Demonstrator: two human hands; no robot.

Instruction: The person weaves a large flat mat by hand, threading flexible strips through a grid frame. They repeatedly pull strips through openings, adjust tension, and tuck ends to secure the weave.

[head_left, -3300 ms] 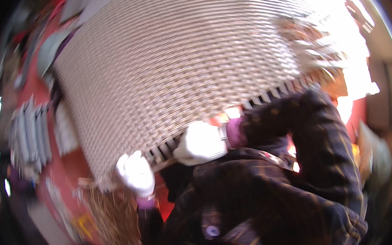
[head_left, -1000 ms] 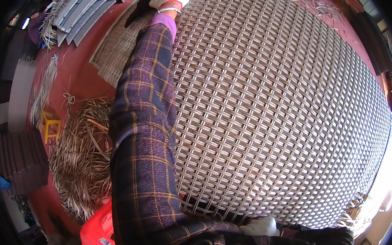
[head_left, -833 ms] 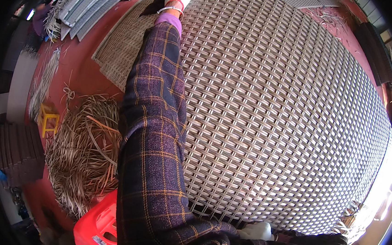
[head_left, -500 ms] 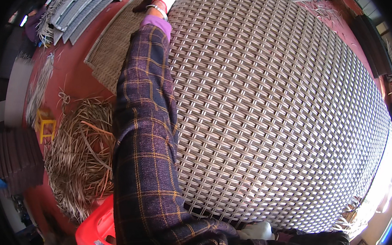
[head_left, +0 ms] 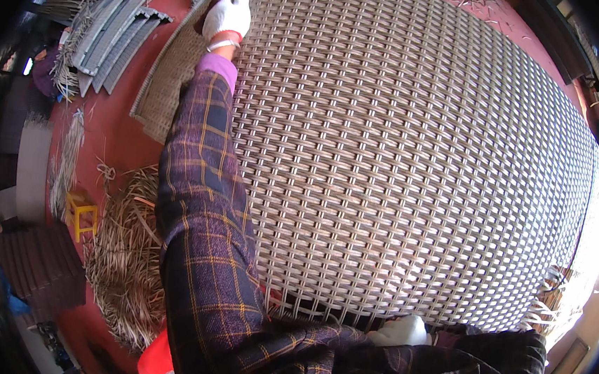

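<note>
A large woven wicker panel point(head_left: 400, 160) of glossy brown-grey strands fills most of the view. At its far left edge is my left hand point(head_left: 228, 15) in a white glove, its fingers curled closed. Whatever it grips there is too small to make out. The left arm, in a dark plaid sleeve with a purple cuff, stretches along the panel's left side. My right hand point(head_left: 404, 330), also white-gloved, rests low at the near edge, where loose strand ends stick out. It looks closed, but its fingertips and anything inside them are hidden.
A heap of loose strands point(head_left: 128, 265) lies left of my arm, with a yellow stool point(head_left: 82, 218) beyond and a red plastic stool point(head_left: 157, 362) close by. Stacked grey woven panels point(head_left: 117, 39) and brown panels point(head_left: 38, 265) stand on the left. Another person point(head_left: 45, 72) is far left.
My left hand has come back nearer along the panel's left edge and shows fully now. The whole view has shifted slightly. My right hand stays at the near edge.
</note>
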